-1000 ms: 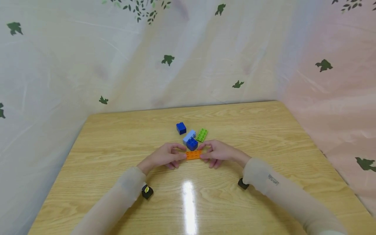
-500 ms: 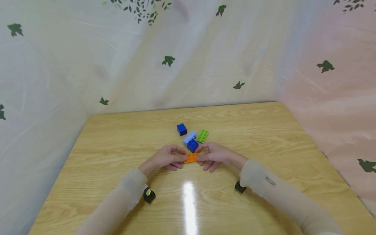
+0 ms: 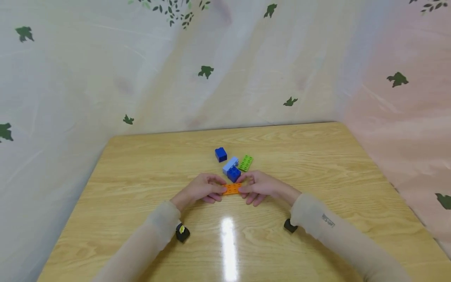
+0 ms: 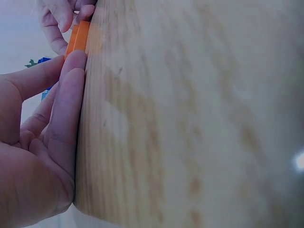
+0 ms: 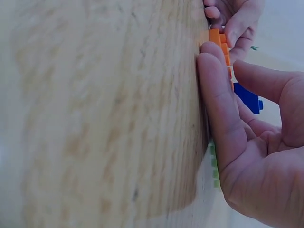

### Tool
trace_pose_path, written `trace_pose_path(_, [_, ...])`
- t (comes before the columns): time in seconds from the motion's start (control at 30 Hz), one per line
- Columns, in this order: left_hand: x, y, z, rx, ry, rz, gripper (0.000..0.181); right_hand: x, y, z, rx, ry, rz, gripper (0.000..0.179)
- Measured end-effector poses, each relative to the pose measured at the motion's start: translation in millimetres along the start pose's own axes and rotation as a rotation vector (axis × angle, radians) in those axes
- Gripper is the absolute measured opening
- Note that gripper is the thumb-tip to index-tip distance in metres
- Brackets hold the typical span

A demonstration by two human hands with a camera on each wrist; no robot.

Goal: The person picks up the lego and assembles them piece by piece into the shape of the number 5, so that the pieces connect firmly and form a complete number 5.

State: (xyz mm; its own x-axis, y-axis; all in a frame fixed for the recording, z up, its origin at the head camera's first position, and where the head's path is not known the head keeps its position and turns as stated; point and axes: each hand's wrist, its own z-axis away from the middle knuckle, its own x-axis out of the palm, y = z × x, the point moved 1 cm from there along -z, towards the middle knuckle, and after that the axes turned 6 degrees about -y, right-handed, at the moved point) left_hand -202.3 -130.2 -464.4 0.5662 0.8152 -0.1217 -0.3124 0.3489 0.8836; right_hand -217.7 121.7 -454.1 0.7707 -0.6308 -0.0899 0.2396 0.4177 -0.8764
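An orange building brick (image 3: pixel 231 189), thin and studded, lies on the wooden table in the head view. My left hand (image 3: pixel 203 187) pinches its left end, while my right hand (image 3: pixel 261 185) holds the right end between thumb and fingers. Both wrist views show the brick low against the tabletop, its ends partly hidden by fingers. Just beyond it sits a dark blue brick (image 3: pixel 234 174), close to the right index finger and against a light blue brick (image 3: pixel 230 165). A green flat brick (image 3: pixel 246 163) lies to the right of these.
Another dark blue brick (image 3: pixel 220 154) stands farther back on the table (image 3: pixel 148 164). A patterned cloth (image 3: pixel 246 78) hangs behind and along the sides. Dark wrist-worn pieces (image 3: pixel 182 233) show under both sleeves.
Both hands stay at the orange brick, which shifts slightly between them. The right hand moved a little inward along it, then back. The whole view drifts slightly.
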Motion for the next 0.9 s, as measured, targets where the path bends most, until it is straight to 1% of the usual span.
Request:
trace_pose_path(0.23, [2.3,1.9,1.7,0.010,0.004,0.000,0.035,0.9,1.2,2.3,-0.013,0.019,-0.010,0.041])
trace_pose_path(0.3, [2.2,1.8,1.8,0.012,0.007,0.000,0.035,1.2,0.8,2.9,-0.007,0.027,0.007,0.040])
trace_pose_path(0.4, [1.6,1.2,2.6,0.011,0.010,0.004,0.034,1.3,-3.1,3.1,-0.009,0.088,0.104,0.035])
trace_pose_path(0.47, [1.6,0.9,2.6,0.010,0.009,0.009,0.034,1.3,-8.7,4.8,-0.020,0.162,0.204,0.034])
trace_pose_path(0.53, [1.3,0.2,2.1,0.013,0.005,0.012,0.034,1.6,-15.5,5.8,-0.056,0.242,0.283,0.033])
trace_pose_path(0.6, [1.0,-0.1,1.6,0.017,0.004,0.018,0.035,1.5,-21.6,6.7,-0.099,0.300,0.327,0.037])
trace_pose_path(0.7, [0.6,-0.7,1.2,0.023,0.005,0.022,0.035,1.2,-23.9,3.9,-0.152,0.332,0.326,0.044])
trace_pose_path(0.9, [1.4,-0.7,2.5,0.026,0.007,0.025,0.034,2.1,-18.2,-4.9,-0.156,0.344,0.301,0.064])
